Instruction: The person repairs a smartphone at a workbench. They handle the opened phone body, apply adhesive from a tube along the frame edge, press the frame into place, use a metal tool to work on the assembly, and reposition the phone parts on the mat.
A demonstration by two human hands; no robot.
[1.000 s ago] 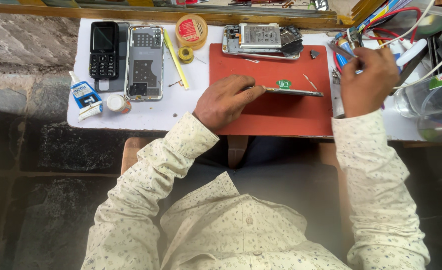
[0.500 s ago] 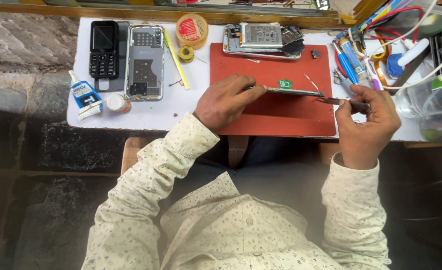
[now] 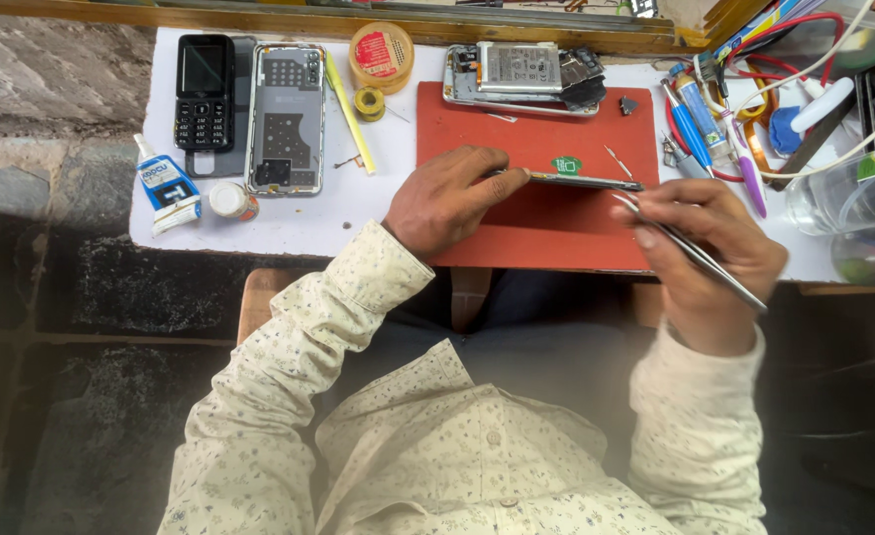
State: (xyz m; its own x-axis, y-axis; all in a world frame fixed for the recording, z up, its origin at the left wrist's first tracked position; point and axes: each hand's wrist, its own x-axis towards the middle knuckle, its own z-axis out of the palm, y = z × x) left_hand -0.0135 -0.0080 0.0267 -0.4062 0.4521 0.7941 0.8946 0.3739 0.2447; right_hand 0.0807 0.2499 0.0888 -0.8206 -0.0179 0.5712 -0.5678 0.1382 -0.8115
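My left hand (image 3: 449, 198) grips a thin phone part (image 3: 586, 181) held on its edge over the red work mat (image 3: 546, 149). My right hand (image 3: 710, 258) holds metal tweezers (image 3: 690, 248), their tips close to the right end of that part. A small green piece (image 3: 566, 165) lies on the mat just behind the part. An opened phone with its battery showing (image 3: 521, 74) lies across the far edge of the mat.
On the white table (image 3: 289, 213) to the left lie a black keypad phone (image 3: 205, 91), an open phone frame (image 3: 286, 119), a glue tube (image 3: 168, 188), a small white cap (image 3: 227, 200), a round yellow tin (image 3: 380, 54) and a solder roll (image 3: 369, 102). Pens, cables and clear containers (image 3: 843, 193) crowd the right.
My right hand came back from the tool pile at the right with tweezers and brought them to the right end of the part. My left hand kept its hold.
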